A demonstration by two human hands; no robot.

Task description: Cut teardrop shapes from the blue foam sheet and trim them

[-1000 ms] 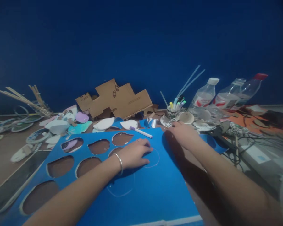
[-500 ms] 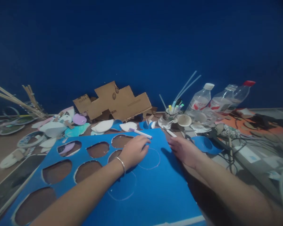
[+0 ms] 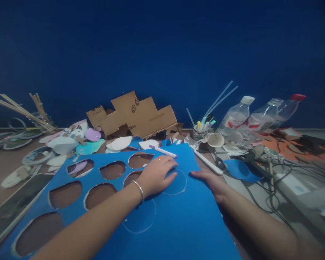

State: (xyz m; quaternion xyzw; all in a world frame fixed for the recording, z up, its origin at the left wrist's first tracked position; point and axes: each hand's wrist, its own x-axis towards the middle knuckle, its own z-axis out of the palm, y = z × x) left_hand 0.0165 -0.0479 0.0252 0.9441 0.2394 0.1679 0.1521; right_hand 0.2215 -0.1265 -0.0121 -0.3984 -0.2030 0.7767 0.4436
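A blue foam-like board [image 3: 173, 231] lies before me, with several teardrop and rounded holes cut through its left part and pale circle outlines drawn on it. My left hand [image 3: 159, 175] rests palm down on it, fingers apart, partly over one drawn circle. Just beyond those fingers lies a white marker [image 3: 164, 151] with purple ends. At the board's right edge, my right hand [image 3: 212, 184] has a digit on top while its other fingers are hidden beneath, gripping the edge. A white pen-like stick [image 3: 208, 162] lies just past that hand.
Behind the board stands a cut cardboard piece [image 3: 141, 113]. A cup of markers [image 3: 200, 133] and plastic bottles [image 3: 235, 115] are to its right. Foam scraps [image 3: 63, 144] and wooden sticks [image 3: 39, 112] lie left. Cables [image 3: 273, 202] and a blue scrap [image 3: 242, 169] are at right.
My right hand has come from beside the board onto its right edge. My left hand's fingers have spread flatter. The white stick shows more fully, and the board's near edge has left view.
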